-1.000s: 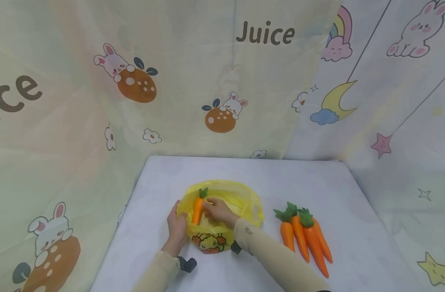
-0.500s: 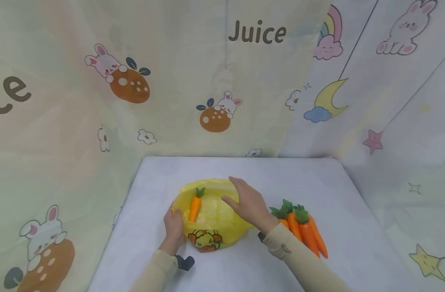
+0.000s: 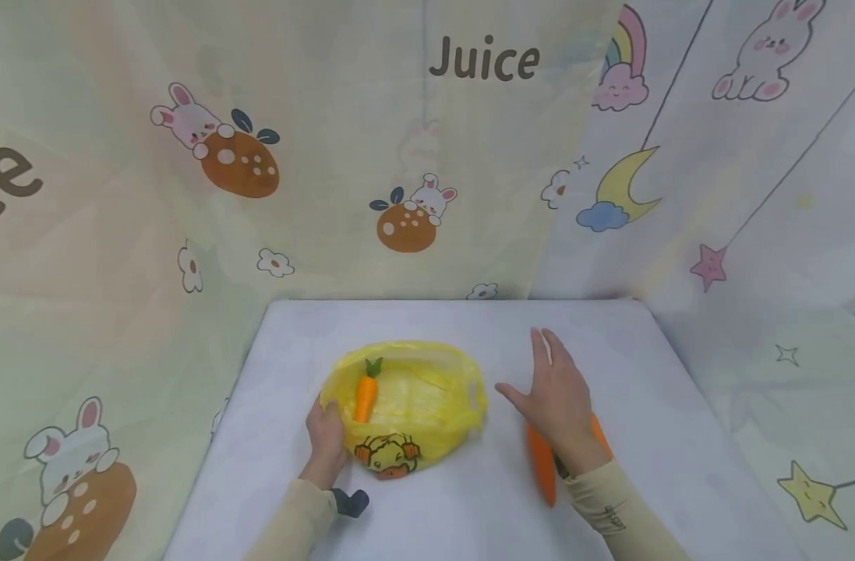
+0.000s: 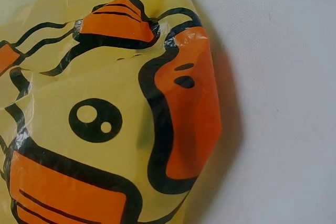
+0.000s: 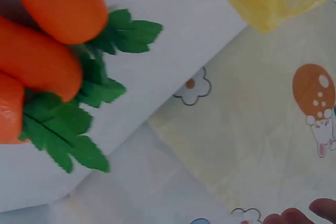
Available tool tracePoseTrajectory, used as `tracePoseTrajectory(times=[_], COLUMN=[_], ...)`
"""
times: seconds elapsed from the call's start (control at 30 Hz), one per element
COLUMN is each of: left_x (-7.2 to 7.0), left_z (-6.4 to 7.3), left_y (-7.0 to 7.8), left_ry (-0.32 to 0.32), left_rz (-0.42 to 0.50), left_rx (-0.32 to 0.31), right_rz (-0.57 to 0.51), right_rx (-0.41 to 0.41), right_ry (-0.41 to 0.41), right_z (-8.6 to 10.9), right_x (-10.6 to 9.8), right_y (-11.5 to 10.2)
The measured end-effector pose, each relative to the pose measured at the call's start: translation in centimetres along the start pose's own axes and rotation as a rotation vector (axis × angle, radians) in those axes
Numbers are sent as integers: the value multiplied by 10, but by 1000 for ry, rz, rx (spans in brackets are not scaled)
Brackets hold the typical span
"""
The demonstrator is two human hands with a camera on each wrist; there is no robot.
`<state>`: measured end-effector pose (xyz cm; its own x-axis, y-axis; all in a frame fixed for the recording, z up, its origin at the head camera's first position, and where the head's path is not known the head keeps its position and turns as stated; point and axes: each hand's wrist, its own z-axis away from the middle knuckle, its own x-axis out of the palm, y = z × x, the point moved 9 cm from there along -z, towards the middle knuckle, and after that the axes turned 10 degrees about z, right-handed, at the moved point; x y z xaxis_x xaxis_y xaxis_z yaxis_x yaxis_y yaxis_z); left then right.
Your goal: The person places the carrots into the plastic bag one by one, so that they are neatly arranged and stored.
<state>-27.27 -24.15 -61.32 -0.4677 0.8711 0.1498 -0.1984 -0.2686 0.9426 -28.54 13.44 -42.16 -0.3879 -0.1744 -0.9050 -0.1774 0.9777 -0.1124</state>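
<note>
A yellow plastic bag [image 3: 437, 440] with a cartoon duck print stands open on the table in the head view. One carrot [image 3: 365, 399] with a green leafy top leans inside it on the left. My left hand [image 3: 326, 436] grips the bag's left rim, thumb on the inner side; the left wrist view shows only the printed side of the bag [image 4: 105, 82]. To the right, my right hand [image 3: 559, 399] hovers over the loose carrots [image 3: 542, 467], fingers extended, thumb spread, holding nothing. It hides most of them in the head view. Several carrots [image 5: 60, 6] with leaves appear in the right wrist view.
The white table [image 3: 455, 518] has its far edge against a hanging cloth [image 3: 329, 195] printed with rabbits and flowers. A dark wrist mount [image 3: 351, 503] juts from the left wrist near the tabletop.
My right hand has come out of the bag and moved right, over the loose carrots, its fingers opened. The carrot stays in the bag. My left hand keeps its hold on the rim.
</note>
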Motion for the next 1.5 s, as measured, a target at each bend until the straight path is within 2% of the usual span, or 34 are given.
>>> tracePoseTrajectory(times=[0.2, 0.4, 0.6, 0.87, 0.97, 1.2, 1.37, 1.5], left_x=[-1, 1, 0, -1, -1, -1, -2, -2], left_z=[0, 1, 1, 2, 2, 1, 2, 2], left_y=[2, 1, 0, 1, 1, -3, -4, -5], left_ry=[-7, -29, -34, -29, -29, -40, -36, -36], left_rz=[19, 14, -11, 7, 10, 13, 11, 8], left_rx=[-15, -9, -12, -7, -12, -23, -27, -29], right_rz=[-19, -14, -13, -14, 9, 62, 123, 59], right_rx=[114, 169, 193, 258, 237, 146, 108, 130], right_ry=[-182, -376, -473, -562, -570, -524, -523, -548], right_z=[25, 51, 66, 76, 79, 82, 83, 86], right_x=[25, 49, 69, 89, 93, 99, 111, 124], right_y=[31, 45, 53, 57, 56, 50, 46, 43])
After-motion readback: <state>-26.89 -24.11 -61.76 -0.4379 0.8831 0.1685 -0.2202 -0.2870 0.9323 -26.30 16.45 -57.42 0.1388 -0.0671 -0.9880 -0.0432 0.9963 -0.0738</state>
